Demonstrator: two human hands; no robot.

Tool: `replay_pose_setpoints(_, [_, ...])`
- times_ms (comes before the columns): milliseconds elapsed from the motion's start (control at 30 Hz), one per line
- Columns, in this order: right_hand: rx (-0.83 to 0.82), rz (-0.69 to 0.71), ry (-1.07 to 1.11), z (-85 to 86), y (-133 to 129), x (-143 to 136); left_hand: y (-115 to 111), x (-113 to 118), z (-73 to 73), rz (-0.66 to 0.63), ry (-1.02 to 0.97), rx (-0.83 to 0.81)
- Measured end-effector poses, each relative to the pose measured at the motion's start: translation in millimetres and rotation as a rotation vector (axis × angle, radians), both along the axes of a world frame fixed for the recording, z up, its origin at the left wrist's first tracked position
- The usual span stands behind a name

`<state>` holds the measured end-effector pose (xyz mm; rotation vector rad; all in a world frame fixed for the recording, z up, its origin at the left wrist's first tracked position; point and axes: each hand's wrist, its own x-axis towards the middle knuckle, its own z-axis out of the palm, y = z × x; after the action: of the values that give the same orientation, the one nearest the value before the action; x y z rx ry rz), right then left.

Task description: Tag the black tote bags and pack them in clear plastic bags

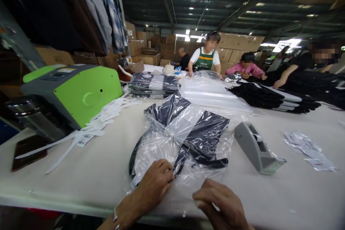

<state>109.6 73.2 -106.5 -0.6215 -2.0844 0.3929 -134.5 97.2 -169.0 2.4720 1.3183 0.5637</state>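
Observation:
A clear plastic bag [161,143] lies on the table in front of me, with a folded dark navy garment [208,133] inside. A pale band crosses the garment, and dark straps curve out toward my side. On the near edge of the bag rests my left hand [156,179], its fingers curled closed against the film. My right hand [221,203] is closed in a pinch just right of the bag's near end, low over the table edge. Whatever sits between its thumb and fingers is too small to make out.
A green and grey machine [94,90] stands left, beside paper labels [91,129], a flask [32,113] and a phone [29,152]. Right are a tape dispenser [256,147] and small packets [309,151]. Bagged garments [153,84], plastic bags [210,93] and black garments [280,97] lie behind; several people work beyond.

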Motion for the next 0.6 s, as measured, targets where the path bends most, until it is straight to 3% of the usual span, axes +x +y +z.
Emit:
replay_pose_setpoints(100, [0.047, -0.132, 0.010, 9.7, 54.9, -21.7, 7.1, -18.7, 10.4, -0.045, -0.233, -0.318])
replay_pose_setpoints(167, [-0.013, -0.198, -0.039, 0.1, 99.1, -35.4, 11.7, -33.9, 23.0, -0.042, -0.379, -0.541])
replay_pose_setpoints(233, [-0.132, -0.269, -0.153, -18.6, 138.4, -46.7, 14.2, -45.4, 32.7, 0.018, -0.473, -0.660])
replay_pose_setpoints(333, [-0.305, -0.377, -0.352, -49.8, 171.8, -58.3, 12.5, -50.4, 28.6, 0.238, -0.350, -0.626])
replay_pose_setpoints(467, [-0.420, -0.493, -0.392, -71.6, 173.5, -64.1, -0.1, -44.4, 1.1, 0.542, -0.056, -0.432])
replay_pose_setpoints(533, [-0.444, -0.519, -0.382, -73.3, 169.8, -64.3, -6.1, -42.0, -4.8, 0.556, -0.095, -0.405])
replay_pose_setpoints(600, [-0.455, -0.538, -0.384, -73.0, 168.0, -64.1, -5.8, -40.3, 0.4, 0.504, -0.151, -0.366])
